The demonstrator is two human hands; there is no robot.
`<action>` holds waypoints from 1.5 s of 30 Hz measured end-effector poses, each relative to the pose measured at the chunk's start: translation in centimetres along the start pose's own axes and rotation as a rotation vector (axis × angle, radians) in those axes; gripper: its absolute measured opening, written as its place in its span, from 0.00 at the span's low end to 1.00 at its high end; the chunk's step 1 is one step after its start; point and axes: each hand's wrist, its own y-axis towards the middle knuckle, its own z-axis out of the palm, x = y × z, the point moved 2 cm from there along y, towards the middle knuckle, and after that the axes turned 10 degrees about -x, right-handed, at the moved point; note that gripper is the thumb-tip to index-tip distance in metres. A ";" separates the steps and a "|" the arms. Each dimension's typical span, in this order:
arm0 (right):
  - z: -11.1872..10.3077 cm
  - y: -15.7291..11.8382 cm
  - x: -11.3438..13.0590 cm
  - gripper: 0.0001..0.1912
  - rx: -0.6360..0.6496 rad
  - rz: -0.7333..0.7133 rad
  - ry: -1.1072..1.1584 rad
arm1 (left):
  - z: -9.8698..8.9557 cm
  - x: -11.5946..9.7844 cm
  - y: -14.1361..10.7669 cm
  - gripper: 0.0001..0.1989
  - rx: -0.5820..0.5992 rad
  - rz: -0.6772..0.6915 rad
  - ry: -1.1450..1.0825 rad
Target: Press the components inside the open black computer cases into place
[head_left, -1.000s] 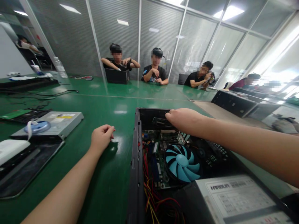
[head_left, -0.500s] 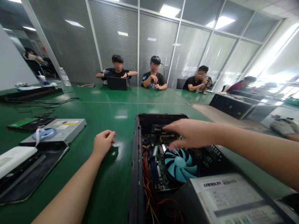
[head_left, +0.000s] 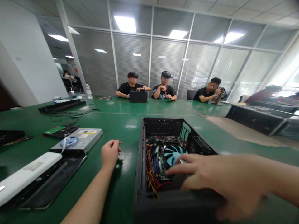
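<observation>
An open black computer case (head_left: pixel 139 161) lies on the green table, with a blue-bladed fan (head_left: pixel 173 154), a circuit board and red and yellow wires (head_left: pixel 152 182) inside. My right hand (head_left: pixel 210 174) is over the near right part of the case, fingers spread and pointing left; whether it touches anything there is unclear. To the left of the case, my left hand (head_left: pixel 111 152) rests on the table with its fingers curled closed. Anything inside that hand is hidden.
On the left are a silver disc drive (head_left: pixel 91 137), a round blue item (head_left: pixel 69 142), a white power strip (head_left: pixel 30 174) and a black panel (head_left: pixel 56 183). People sit across the table (head_left: pixel 116 109). Another case (head_left: pixel 252 121) stands at the right.
My right hand has moved nearer, from above the fan to the case's near right part. The view has shifted up and left. My left hand stays closed on the table.
</observation>
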 end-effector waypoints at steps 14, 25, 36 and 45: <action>11.6 21.0 -17.5 0.42 -0.300 0.289 -0.515 | -0.5 0.1 0.1 0.15 -0.035 0.054 0.054; 15.6 4.3 -15.0 0.30 -0.332 0.637 -0.094 | -0.1 -0.2 -0.3 0.15 0.065 0.062 0.048; 12.4 -8.4 -13.2 0.25 -0.595 0.758 0.237 | 0.9 -1.7 -1.8 0.16 0.232 0.217 0.169; 12.0 -9.4 -14.5 0.22 -0.632 0.766 0.387 | 1.1 -2.2 -2.7 0.17 0.362 0.224 0.227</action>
